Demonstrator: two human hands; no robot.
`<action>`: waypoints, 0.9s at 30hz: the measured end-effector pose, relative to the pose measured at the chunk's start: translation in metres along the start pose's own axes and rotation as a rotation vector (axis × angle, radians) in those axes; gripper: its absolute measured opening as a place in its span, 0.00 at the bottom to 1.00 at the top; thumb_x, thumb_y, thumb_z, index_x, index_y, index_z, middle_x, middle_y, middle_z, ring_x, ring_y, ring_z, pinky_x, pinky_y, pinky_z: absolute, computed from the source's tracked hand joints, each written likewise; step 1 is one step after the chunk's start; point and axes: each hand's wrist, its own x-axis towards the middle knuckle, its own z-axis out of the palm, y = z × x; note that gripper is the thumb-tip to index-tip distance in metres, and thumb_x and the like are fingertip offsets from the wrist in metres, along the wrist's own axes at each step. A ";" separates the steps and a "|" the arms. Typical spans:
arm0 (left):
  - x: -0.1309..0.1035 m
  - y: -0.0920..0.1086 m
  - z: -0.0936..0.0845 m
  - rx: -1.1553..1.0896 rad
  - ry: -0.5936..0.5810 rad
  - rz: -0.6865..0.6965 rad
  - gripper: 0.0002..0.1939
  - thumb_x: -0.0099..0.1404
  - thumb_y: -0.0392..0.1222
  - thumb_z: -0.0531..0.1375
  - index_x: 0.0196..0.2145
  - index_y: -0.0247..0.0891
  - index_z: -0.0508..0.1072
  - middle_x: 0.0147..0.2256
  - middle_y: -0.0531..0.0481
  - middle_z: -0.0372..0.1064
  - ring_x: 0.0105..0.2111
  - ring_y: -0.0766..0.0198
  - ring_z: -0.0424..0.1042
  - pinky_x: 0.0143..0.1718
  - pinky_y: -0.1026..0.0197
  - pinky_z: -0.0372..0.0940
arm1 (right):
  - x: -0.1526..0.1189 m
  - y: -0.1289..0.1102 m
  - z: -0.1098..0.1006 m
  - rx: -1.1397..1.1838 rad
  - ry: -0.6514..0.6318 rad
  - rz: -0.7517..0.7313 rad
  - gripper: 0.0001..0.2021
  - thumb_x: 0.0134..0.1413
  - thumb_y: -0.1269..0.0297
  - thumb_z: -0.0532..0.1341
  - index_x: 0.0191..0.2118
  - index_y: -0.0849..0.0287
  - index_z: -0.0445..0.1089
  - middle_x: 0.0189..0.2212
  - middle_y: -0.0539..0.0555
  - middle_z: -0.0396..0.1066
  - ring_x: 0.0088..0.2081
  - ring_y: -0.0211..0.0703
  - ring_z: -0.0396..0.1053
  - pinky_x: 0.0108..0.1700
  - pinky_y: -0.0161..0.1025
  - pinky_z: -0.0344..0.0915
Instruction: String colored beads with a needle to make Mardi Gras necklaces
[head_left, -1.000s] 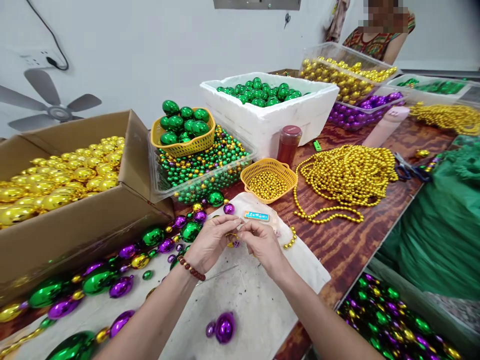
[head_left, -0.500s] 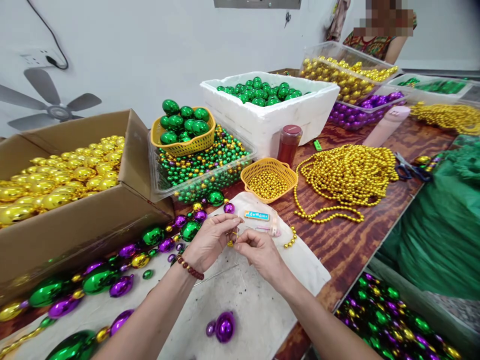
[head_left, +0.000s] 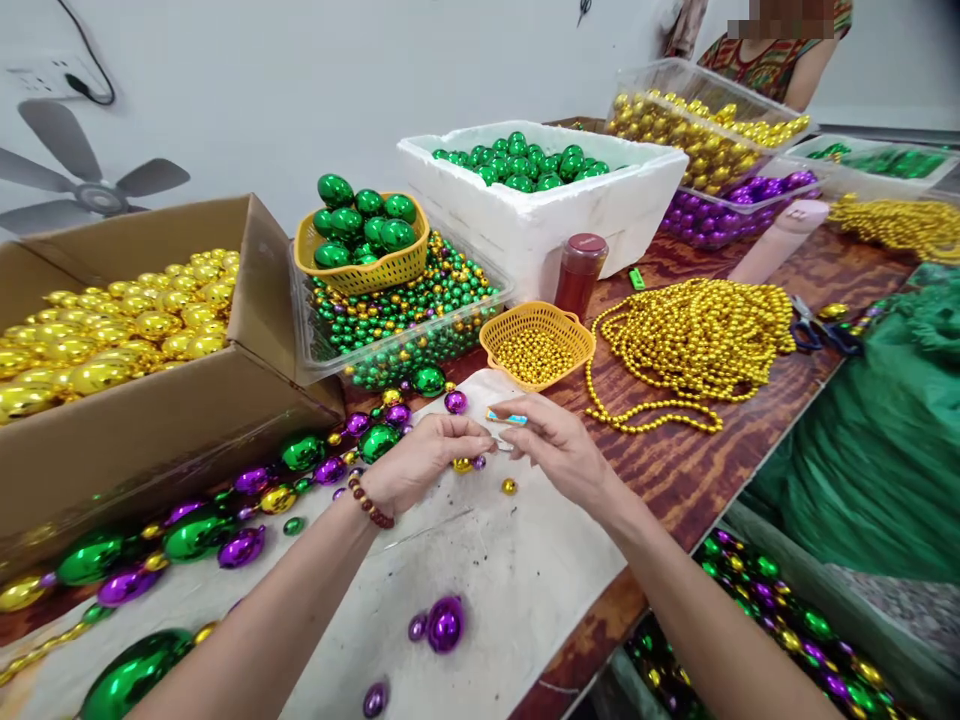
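My left hand point(head_left: 427, 460), with a beaded bracelet at the wrist, pinches a fine thread point(head_left: 504, 445) between thumb and forefinger. Just to its right, my right hand point(head_left: 559, 450) has thumb and fingertips closed at the thread's other side; the exact grip is partly hidden. Under the left fingertips show a gold bead point(head_left: 463, 465) and a small purple bead point(head_left: 479, 462). A single gold bead point(head_left: 509, 487) is below the right fingers. Behind the right fingers, a blue-and-orange labelled item point(head_left: 507, 417) is partly covered. Both hands are above a pale cloth point(head_left: 510, 570).
A yellow basket of small gold beads point(head_left: 491, 352) stands beyond my hands. Gold bead strands point(head_left: 690, 335) and scissors point(head_left: 814, 325) lie rightward. At left are a cardboard box point(head_left: 150, 430) and a large green, purple and gold garland point(head_left: 199, 535). A white foam box point(head_left: 480, 220) stands behind.
My right hand has moved up and right, now covering the short gold bead string and part of the labelled item. My left hand has turned slightly. The view has shifted a little.
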 end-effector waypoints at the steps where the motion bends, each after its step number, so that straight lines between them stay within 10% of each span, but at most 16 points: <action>1: 0.001 0.001 0.001 0.011 -0.008 0.005 0.06 0.55 0.40 0.66 0.26 0.34 0.78 0.27 0.48 0.72 0.27 0.67 0.65 0.30 0.63 0.57 | 0.002 0.000 -0.001 -0.005 -0.042 -0.028 0.12 0.59 0.65 0.59 0.47 0.52 0.75 0.40 0.52 0.73 0.28 0.36 0.70 0.31 0.35 0.69; 15: -0.003 0.002 0.004 -0.031 -0.103 0.023 0.07 0.59 0.41 0.64 0.27 0.35 0.76 0.26 0.49 0.73 0.27 0.67 0.67 0.31 0.64 0.59 | 0.006 0.011 0.006 0.095 -0.012 0.096 0.04 0.54 0.66 0.64 0.30 0.56 0.75 0.25 0.49 0.72 0.28 0.38 0.69 0.31 0.35 0.65; 27: 0.003 -0.020 -0.001 -0.070 0.291 0.177 0.08 0.54 0.41 0.68 0.31 0.36 0.77 0.28 0.50 0.75 0.29 0.65 0.72 0.30 0.65 0.62 | 0.005 0.017 0.030 0.462 0.235 0.290 0.12 0.56 0.54 0.60 0.33 0.59 0.68 0.38 0.54 0.77 0.15 0.26 0.61 0.18 0.29 0.57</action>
